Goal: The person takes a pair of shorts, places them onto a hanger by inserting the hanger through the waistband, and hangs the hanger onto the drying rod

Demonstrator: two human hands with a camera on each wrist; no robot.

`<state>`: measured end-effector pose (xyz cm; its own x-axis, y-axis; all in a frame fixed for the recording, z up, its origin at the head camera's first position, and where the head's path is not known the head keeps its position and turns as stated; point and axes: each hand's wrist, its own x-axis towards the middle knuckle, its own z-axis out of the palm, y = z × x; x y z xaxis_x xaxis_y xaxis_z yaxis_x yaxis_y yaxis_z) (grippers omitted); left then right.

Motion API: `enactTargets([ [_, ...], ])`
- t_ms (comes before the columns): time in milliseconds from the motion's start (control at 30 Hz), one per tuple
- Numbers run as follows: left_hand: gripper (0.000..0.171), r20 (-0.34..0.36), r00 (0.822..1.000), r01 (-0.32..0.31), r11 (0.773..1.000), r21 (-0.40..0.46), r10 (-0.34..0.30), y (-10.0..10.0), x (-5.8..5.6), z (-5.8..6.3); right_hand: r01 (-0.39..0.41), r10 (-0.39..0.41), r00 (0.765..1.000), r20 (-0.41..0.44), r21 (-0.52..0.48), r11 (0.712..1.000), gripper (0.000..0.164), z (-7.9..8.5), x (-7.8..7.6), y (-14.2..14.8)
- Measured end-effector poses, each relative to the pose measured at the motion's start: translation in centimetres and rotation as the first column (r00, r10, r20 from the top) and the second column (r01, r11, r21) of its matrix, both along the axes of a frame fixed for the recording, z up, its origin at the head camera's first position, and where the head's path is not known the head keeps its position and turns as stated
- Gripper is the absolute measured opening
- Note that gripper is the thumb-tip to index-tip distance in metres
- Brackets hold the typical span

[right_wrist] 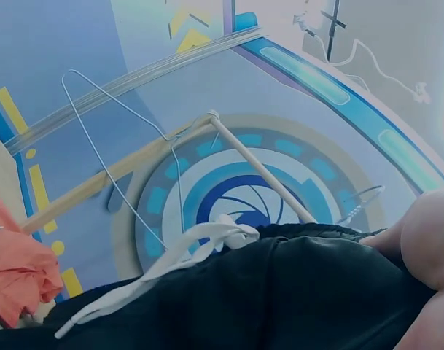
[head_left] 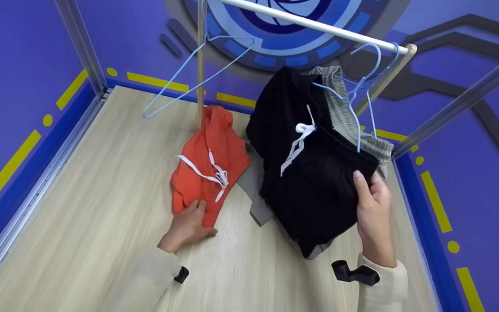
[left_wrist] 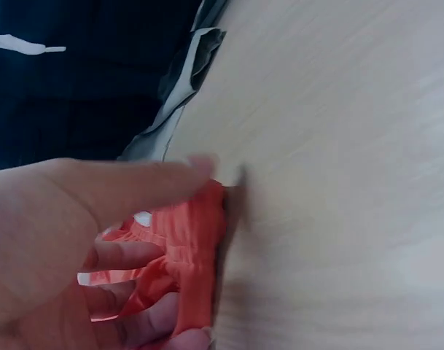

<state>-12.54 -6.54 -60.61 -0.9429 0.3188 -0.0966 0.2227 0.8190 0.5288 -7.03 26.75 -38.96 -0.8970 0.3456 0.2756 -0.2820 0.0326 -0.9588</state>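
Observation:
My right hand (head_left: 376, 212) grips black shorts (head_left: 314, 182) near the waistband's right end, thumb on the front and fingers behind. A white drawstring (head_left: 298, 141) hangs from the waistband. Inside the waist sits a light blue wire hanger (head_left: 359, 97), its hook standing just below the rod. My left hand (head_left: 189, 227) touches the lower part of orange-red shorts (head_left: 208, 169), which lie on the wooden board with a white drawstring. In the left wrist view, the left thumb (left_wrist: 149, 186) is stretched apart from the fingers (left_wrist: 145, 321), which lie over the orange fabric.
A white rod (head_left: 314, 27) on wooden posts crosses above the board (head_left: 115, 182). A bare blue hanger (head_left: 197, 82) hangs at its left end. Grey striped clothing (head_left: 334, 97) hangs behind the black shorts, and grey fabric (head_left: 260, 210) shows beneath them. Blue walls (head_left: 11, 86) enclose the space.

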Motion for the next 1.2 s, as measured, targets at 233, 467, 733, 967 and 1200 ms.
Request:
enactTargets([
  [233, 0.072, -0.004, 1.0, 0.013, 1.0, 0.022, -0.013, 0.5, 1.1, -0.5, 0.004, -0.004, 1.0, 0.01, -0.025, 1.0, 0.031, 0.4, -0.9, -0.3],
  [467, 0.061, -0.02, 1.0, 0.002, 1.0, 0.004, -0.002, 0.7, 1.4, -0.5, 0.013, -0.012, 1.0, 0.021, -0.02, 1.0, 0.03, 0.8, -1.8, -0.6],
  [733, 0.043, -0.027, 1.0, -0.013, 0.999, 0.034, 0.014, 0.8, 1.6, -0.5, 0.016, -0.015, 1.0, 0.004, -0.018, 1.0, 0.028, 1.0, -3.3, -0.7],
  [967, 0.038, -0.038, 0.999, -0.016, 1.0, 0.01, 0.017, 0.8, 1.7, -0.9, 0.003, -0.003, 1.0, 0.007, -0.016, 1.0, 0.028, 1.4, -5.0, -1.1],
  [1200, 0.034, -0.022, 0.999, -0.025, 1.0, 0.012, 0.025, 0.7, 1.9, -1.1, 0.018, -0.018, 1.0, 0.015, -0.013, 1.0, 0.024, 1.3, -6.4, -1.6],
])
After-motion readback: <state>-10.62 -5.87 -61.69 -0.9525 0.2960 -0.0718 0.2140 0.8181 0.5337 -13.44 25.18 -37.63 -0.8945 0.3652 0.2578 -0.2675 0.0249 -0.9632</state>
